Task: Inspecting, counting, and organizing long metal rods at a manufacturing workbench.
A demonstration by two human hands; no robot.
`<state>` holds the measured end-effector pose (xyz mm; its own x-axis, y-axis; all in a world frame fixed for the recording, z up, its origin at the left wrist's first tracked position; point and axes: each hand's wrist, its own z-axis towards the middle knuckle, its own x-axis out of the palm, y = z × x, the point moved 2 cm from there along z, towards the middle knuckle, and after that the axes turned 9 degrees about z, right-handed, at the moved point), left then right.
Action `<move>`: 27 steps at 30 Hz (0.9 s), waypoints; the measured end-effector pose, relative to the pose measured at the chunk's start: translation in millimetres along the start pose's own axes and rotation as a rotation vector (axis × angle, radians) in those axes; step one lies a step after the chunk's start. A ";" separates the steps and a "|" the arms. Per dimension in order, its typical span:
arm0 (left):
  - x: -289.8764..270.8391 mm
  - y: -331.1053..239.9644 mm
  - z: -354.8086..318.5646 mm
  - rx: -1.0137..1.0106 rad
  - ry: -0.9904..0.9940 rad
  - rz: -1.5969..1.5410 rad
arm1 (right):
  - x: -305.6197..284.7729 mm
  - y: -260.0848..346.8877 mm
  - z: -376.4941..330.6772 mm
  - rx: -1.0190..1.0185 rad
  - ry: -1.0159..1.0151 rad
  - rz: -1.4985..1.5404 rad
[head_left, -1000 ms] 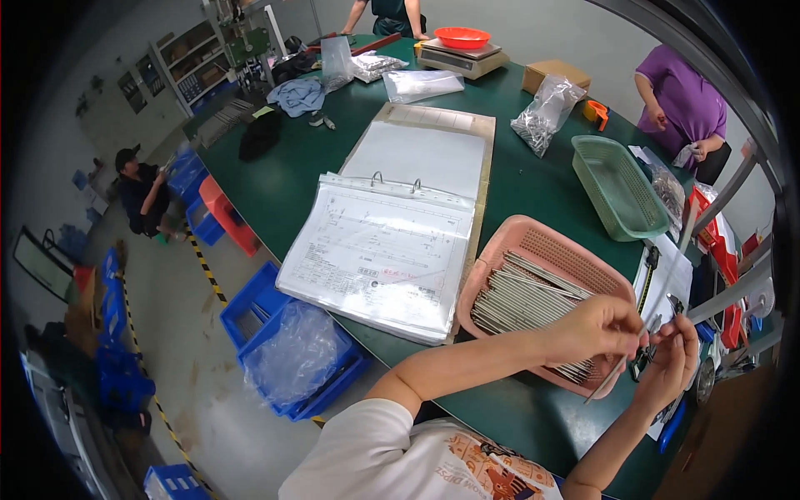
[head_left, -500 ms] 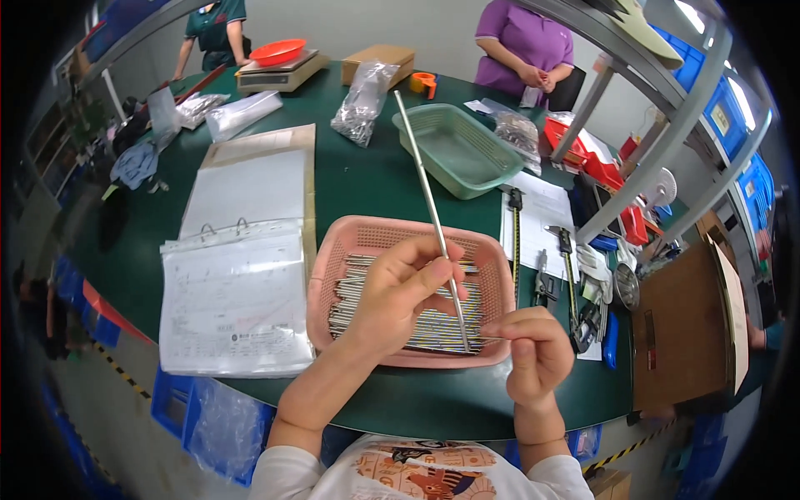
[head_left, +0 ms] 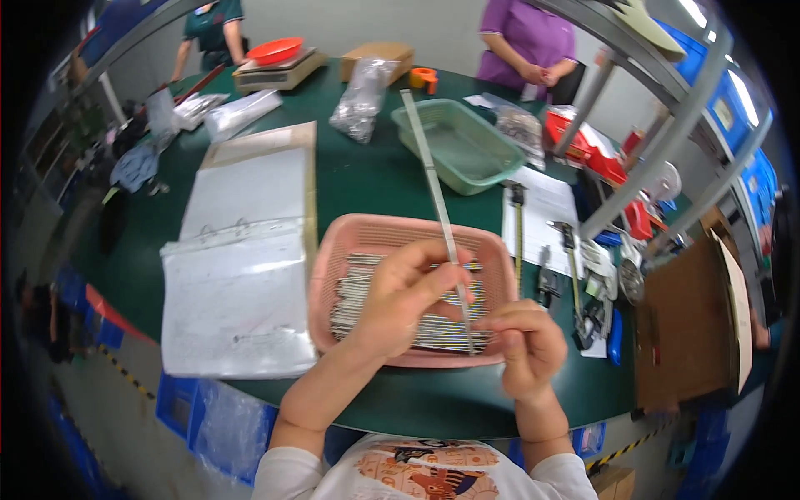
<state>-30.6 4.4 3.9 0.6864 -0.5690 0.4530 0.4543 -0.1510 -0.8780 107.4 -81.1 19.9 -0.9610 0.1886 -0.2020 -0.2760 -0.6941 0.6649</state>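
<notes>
A long thin grey metal strip stands nearly upright over a pink plastic basket. My left hand pinches the strip partway up its length. My right hand holds the strip's lower end near the basket's front right corner. The basket holds several similar metal strips stacked flat. Both hands are above the basket's near half.
An open ring binder with plastic sleeves lies left of the basket. A green basket, clear bags, papers with calipers and tools and a cardboard piece lie around. Two people stand at the table's far side.
One second ago the view was turned left and my hands were at the basket's right edge. Now the strip is held upright over the basket, about as half a second ago.
</notes>
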 end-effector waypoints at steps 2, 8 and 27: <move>1.8 -1.9 -0.2 0.009 -0.021 0.063 | 1.3 -3.1 -3.2 0.004 -0.026 -0.071; 23.3 10.8 14.8 0.090 0.053 -0.012 | -15.1 -7.9 -18.1 0.034 -0.141 -0.161; 37.3 10.2 14.0 0.156 -0.018 -0.270 | -1.7 11.5 -35.4 -0.270 -0.181 -0.732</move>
<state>7.6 -7.0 14.0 0.5382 -0.5104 0.6707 0.7025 -0.1680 -0.6916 106.4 -114.1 2.4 -0.5308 0.7553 -0.3843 -0.8469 -0.4901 0.2065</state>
